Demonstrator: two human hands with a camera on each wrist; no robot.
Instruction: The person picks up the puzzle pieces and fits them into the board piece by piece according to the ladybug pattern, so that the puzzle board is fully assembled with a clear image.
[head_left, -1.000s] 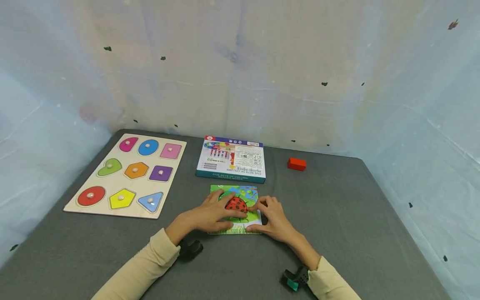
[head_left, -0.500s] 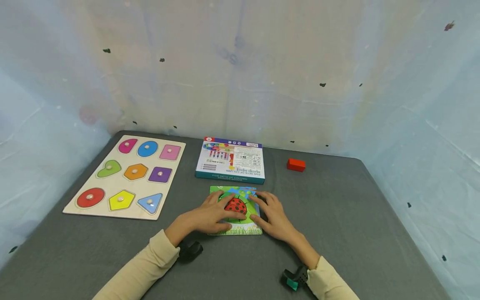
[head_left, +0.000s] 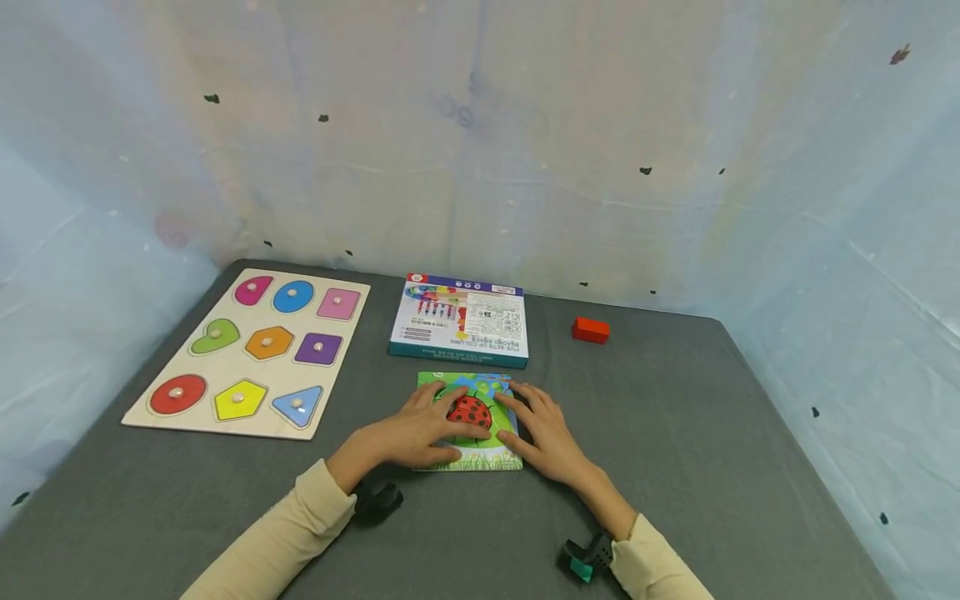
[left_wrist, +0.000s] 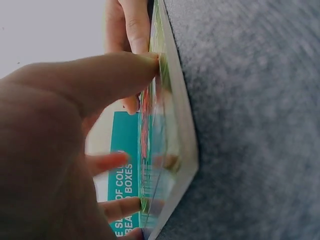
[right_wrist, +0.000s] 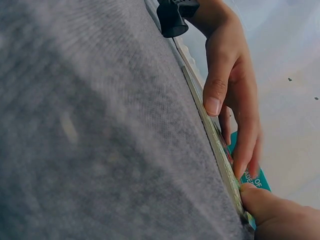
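Note:
A flat square ladybug picture puzzle [head_left: 487,460] lies on the grey table in front of the person. Over its left part the left hand [head_left: 420,435] rests with spread fingers, its fingertips touching the picture beside the red ladybug [head_left: 470,411]. The right hand [head_left: 547,437] lies along the right side, fingers extended, tips on the picture. In the left wrist view the left thumb [left_wrist: 115,75] touches the puzzle's near edge. The right thumb [right_wrist: 262,202] meets the puzzle in the right wrist view. Both hands hide parts of the picture.
Behind the puzzle lies a boxed bead set [head_left: 459,321]. A wooden peg board [head_left: 198,367] with several coloured shapes is at the left. One red block [head_left: 591,330] sits at the back right. Pale sheeting [head_left: 480,167] walls off the back and sides.
The right hand's bent fingers have straightened and spread on the puzzle's right side, its thumb shifting up from the lower right corner. The left hand stays in place.

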